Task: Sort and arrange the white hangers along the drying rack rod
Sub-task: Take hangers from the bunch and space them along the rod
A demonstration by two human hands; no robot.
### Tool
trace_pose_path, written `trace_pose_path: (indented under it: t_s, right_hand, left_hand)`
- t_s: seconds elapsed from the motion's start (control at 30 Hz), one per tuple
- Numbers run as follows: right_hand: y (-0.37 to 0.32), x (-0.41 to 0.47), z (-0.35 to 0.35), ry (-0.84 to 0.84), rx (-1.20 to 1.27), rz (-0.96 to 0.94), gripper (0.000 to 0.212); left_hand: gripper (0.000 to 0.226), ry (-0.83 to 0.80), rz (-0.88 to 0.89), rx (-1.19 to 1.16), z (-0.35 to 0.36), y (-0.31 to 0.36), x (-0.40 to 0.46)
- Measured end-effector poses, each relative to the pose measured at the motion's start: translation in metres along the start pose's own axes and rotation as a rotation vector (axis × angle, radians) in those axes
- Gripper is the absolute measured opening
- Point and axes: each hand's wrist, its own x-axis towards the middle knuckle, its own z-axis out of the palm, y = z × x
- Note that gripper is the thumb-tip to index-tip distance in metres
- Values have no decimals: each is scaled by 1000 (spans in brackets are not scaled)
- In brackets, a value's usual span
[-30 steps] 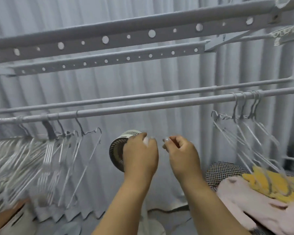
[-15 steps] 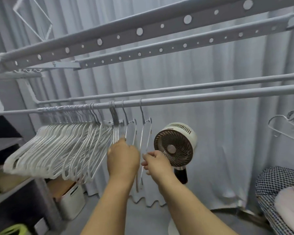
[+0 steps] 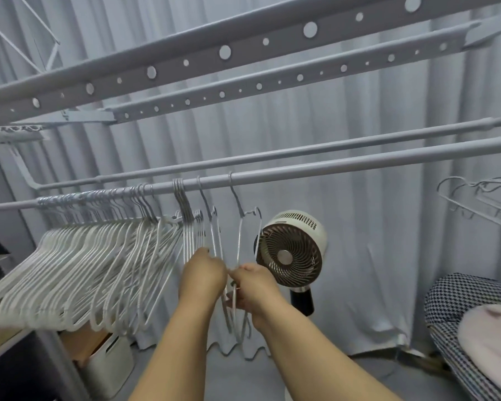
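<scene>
Both hands are down among the loose white hangers [image 3: 214, 235] on the front rod [image 3: 330, 166]: left hand [image 3: 203, 274] curls round one, right hand [image 3: 253, 285] pinches another. Packed bunch [image 3: 78, 270] hangs left. A round fan [image 3: 291, 250] sits right behind, curtain [image 3: 373, 227] beyond.

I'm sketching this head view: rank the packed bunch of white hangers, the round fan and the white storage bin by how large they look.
1. packed bunch of white hangers
2. round fan
3. white storage bin, partly hidden, so unsure against the fan
</scene>
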Motion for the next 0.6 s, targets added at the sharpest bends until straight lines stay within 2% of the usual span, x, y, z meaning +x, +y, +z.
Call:
trace_pose_path:
  t_s: [0.1,0.23,0.33,0.43,0.6]
  right_hand:
    - [-2,-4,-10,46,27,-34,15]
    - [-10,-12,-32,105,-27,-108,28]
    - [-15,-19,-51,130,-44,-132,39]
    - [-19,-27,-70,156,-18,-153,47]
    - [-30,-45,-106,223,36,-186,48]
  left_hand:
    - [51,-9,14,-55,7,1,0]
    - [31,-28,69,-188,22,16,-9]
    - [39,-11,103,-179,36,28,-14]
    - [25,-19,163,-244,48,40,-29]
    - [33,-71,267,-392,72,59,-55]
